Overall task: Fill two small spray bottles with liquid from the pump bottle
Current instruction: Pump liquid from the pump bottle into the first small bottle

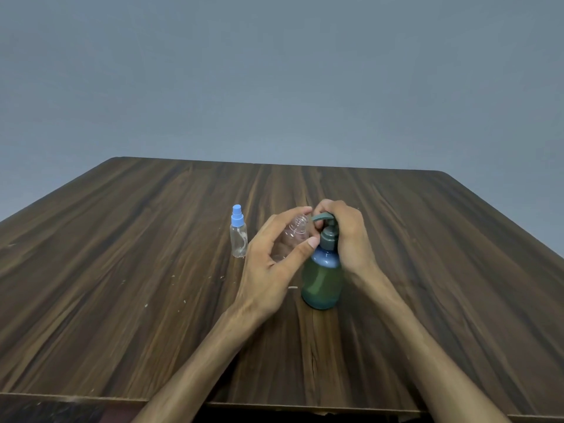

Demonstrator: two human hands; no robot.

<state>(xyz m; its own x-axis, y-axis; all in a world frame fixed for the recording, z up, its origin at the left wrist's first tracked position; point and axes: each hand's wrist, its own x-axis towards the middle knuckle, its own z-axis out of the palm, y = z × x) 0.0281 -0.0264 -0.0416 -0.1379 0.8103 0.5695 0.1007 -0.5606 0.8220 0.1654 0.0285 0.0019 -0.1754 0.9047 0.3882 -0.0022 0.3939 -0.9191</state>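
Item 1: pump bottle, green body with a bluish shoulder and a dark grey-green pump head, upright on the table, near the middle, slightly right

Item 2: my right hand, fingers curled over the top of the pump head, spout pointing left out from under them

Item 3: open spray bottle, clear, cap off, threaded neck bare, tilted with its mouth just beside the spout tip; whether any liquid is inside I cannot tell

Item 4: my left hand, clamped on that open bottle, thumb across the near side, fingers wrapped round the far side, index fingertip touching my right hand's fingers

Item 5: second spray bottle, clear with a blue spray cap on, upright on the table, left of my left hand and apart from it; a thin tube shows curled inside

Item 6: table, dark wood grain, a few pale specks scattered on the near left part; plain grey wall beyond the far edge
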